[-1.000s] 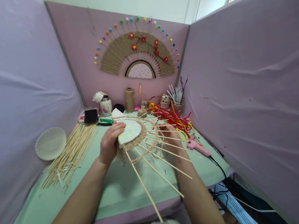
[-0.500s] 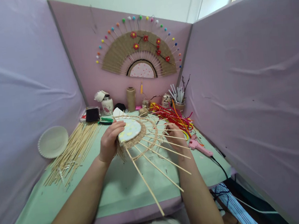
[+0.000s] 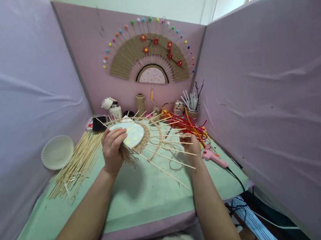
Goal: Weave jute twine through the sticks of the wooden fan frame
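Fan frame (image 3: 135, 136): turned leftward since half a second earlier; held above green mat (image 3: 140, 198), centre
Left hand (image 3: 112, 148): fingers clamped over frame's centre
Right hand (image 3: 191, 144): curled at frame's right side; grip hidden

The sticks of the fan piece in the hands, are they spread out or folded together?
Spread out. The sticks fan out from the paper centre, with gaps between them; the left hand grips that centre.
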`<state>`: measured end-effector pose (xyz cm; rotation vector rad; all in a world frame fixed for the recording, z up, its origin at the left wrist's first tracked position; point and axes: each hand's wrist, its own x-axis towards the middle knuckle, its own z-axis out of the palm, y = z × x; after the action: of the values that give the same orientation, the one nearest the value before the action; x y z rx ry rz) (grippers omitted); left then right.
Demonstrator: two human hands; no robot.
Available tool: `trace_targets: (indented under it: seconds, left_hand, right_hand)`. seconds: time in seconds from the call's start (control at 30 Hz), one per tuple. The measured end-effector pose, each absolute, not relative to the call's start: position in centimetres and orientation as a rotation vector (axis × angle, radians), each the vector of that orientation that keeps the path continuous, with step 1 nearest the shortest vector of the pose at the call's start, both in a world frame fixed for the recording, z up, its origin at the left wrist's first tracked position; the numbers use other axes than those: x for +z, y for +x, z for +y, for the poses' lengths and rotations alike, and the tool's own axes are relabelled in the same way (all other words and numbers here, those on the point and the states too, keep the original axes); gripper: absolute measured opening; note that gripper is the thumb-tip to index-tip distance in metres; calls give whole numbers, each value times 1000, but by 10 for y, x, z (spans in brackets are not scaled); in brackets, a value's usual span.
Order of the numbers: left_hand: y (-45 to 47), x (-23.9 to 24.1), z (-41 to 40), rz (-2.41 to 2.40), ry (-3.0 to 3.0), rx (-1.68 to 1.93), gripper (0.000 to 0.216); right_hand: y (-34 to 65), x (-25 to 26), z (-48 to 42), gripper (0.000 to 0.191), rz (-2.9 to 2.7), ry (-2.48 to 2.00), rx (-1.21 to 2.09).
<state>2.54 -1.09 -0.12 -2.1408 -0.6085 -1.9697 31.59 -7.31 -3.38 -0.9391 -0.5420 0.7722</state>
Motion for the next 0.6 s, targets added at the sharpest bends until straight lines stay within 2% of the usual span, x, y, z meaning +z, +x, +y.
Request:
trace_targets:
  seconds: [0.1,0.23,0.3,0.43,0.6]
  left_hand:
    - [25,0,-12,-652,-2064,-1975,16]
    - [27,0,-16,-670,-2010,-1979,16]
    - [29,0,-18,-649,-2015,-1972,18]
    - [34,-3,-21,-649,-2063,-1924,22]
    - [45,-11,-25,-621,-2088,-1836,26]
  right_hand:
    - [313,-40,-68,30,-592,-1186,609]
    - [297,-38,-72,19,-759,-1204,520]
    - [285,-35,-78,19,-903,-1111,685]
    - [258,-28,-91,42,-1232,-980,1062]
    - [230,-31,-90,58,-1307,-655,1307]
